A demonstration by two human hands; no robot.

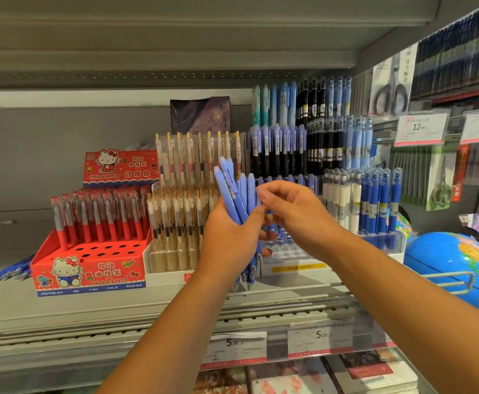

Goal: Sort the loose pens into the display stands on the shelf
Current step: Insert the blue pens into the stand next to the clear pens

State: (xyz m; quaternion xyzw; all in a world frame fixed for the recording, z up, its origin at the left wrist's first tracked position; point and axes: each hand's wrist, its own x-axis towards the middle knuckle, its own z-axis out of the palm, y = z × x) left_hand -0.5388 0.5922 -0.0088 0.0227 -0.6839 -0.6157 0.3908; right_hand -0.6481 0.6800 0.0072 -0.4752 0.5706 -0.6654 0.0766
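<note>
A bundle of blue pens point(236, 191) is gripped at the centre of the frame by the left hand point(229, 237). Its fingers are curled tightly round the barrels, the clip ends are fanned upward, and the tips are pointed down below the palm. The right hand point(298, 214), just right of centre, is set against the bundle's right edge. One pen there is pinched near its top between thumb and forefinger, and the other fingers are loosely curled beneath.

Both hands are held in front of the shelf point(61, 311), just above a clear tiered stand point(292, 258) whose front row of holes is seen unfilled. Its upper tiers, toward the upper right, are filled with blue, black and lilac pens.

Left of centre a stand of gold-clipped pens point(175, 251) is set. Beside it, at lower left, is a red Hello Kitty stand point(90, 271) filled with red pens at the back, with open holes in its front rows. More loose blue pens point(10, 273) are laid flat on the shelf at the far left. A globe point(454, 265) is seen at the right edge.
</note>
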